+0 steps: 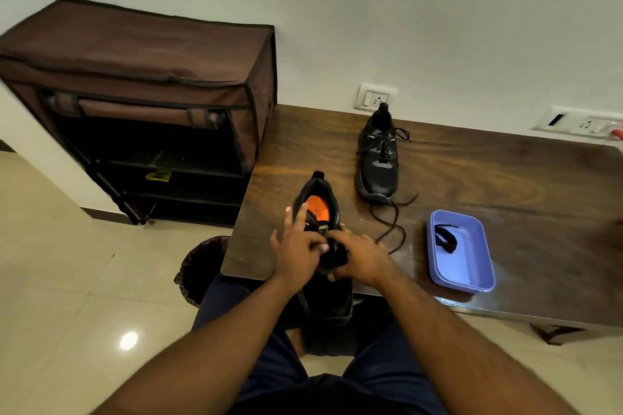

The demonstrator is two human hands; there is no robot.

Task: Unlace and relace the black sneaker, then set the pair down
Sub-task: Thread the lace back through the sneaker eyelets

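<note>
A black sneaker [320, 209] with an orange insole hangs over the near edge of the wooden table [472, 185], heel away from me. My left hand [298, 251] grips its left side and tongue, fingers curled at the eyelets. My right hand [362, 261] pinches the sneaker's upper at the lace area. A loose black lace [391, 222] trails from the shoe across the table. The second black sneaker [379, 158], laced, stands further back near the wall, toe toward me.
A purple plastic tray [472, 280] holding a small black item [445, 239] sits at the table's front right. A brown fabric shoe rack [145, 104] stands left of the table. A dark bin [202, 266] is below the table corner. Wall sockets [376, 98] line the wall.
</note>
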